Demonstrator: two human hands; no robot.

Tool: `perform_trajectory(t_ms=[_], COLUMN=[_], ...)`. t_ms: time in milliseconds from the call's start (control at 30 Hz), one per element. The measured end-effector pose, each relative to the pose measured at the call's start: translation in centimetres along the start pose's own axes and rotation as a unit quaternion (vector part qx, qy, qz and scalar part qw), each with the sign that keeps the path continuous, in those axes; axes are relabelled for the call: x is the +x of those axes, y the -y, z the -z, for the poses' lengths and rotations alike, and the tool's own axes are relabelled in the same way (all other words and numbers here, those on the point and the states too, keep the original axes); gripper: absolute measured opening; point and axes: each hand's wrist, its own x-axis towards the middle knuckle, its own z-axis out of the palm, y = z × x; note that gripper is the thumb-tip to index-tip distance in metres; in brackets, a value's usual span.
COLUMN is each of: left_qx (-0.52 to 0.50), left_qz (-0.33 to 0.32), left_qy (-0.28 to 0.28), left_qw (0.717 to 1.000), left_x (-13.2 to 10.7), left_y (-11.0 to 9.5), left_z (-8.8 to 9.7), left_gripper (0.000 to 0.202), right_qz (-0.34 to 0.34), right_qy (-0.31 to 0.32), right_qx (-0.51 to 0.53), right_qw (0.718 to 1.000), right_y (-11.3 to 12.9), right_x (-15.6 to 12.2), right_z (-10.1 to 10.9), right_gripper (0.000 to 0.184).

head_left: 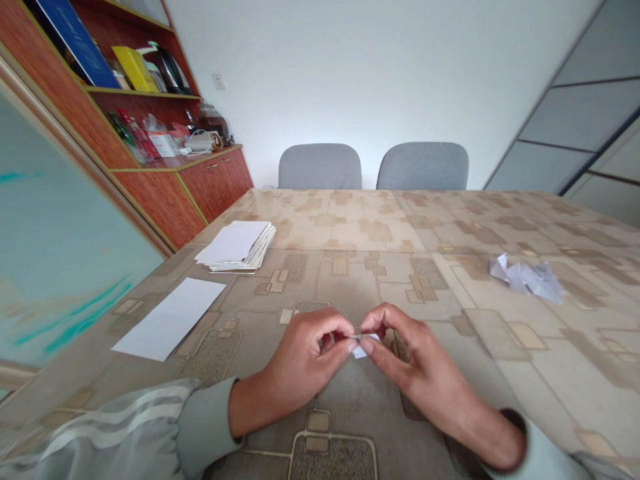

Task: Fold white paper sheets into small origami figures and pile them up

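A small folded piece of white paper (366, 349) is pinched between my two hands, just above the table in front of me. My left hand (311, 353) holds its left end between thumb and forefinger. On the other side, my right hand (413, 357) grips it the same way, the thumb lying over the paper. Fingertips of both hands nearly meet and hide part of the paper. Further left, a flat white sheet of paper (170, 320) lies on the table, apart from my hands.
A stack of white paper (235, 243) sits behind the flat sheet. Several crumpled or folded paper pieces (527, 279) lie at the right on the patterned table (350, 287). Two grey chairs (320, 167) stand at the far edge. A wooden cabinet (215, 180) is at the back left.
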Motion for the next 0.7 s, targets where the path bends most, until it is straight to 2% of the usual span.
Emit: perform_trajectory(t_ms=[67, 167, 333, 433, 567, 700], left_qx=[0.031, 0.026, -0.111, -0.150, -0.111, -0.158], left_qz=[-0.015, -0.006, 0.049, 0.063, 0.051, 0.059], left_qy=[0.020, 0.031, -0.001, -0.013, -0.021, -0.019], left_qw=[0.999, 0.999, 0.993, 0.987, 0.992, 0.986], left_x=[-0.09, -0.18, -0.21, -0.15, -0.04, -0.16], left_y=[-0.02, 0.02, 0.02, 0.04, 0.00, 0.02], left_z=[0.07, -0.06, -0.48, -0.50, -0.34, -0.46], left_gripper=[0.017, 0.017, 0.014, 0.014, 0.015, 0.011], right_qz=[0.024, 0.018, -0.019, -0.034, -0.019, 0.001], right_qy=[0.002, -0.007, 0.000, 0.016, 0.015, 0.008], right_qx=[-0.023, -0.005, 0.122, 0.089, 0.022, 0.057], right_qw=[0.999, 1.000, 0.992, 0.995, 0.999, 0.998], right_y=[0.05, -0.24, -0.85, -0.74, -0.31, -0.42], right_x=[-0.12, -0.09, 0.26, 0.25, -0.04, -0.07], right_z=[-0.06, -0.14, -0.22, -0.23, -0.26, -0.31], right_gripper=[0.013, 0.018, 0.021, 0.019, 0.014, 0.021])
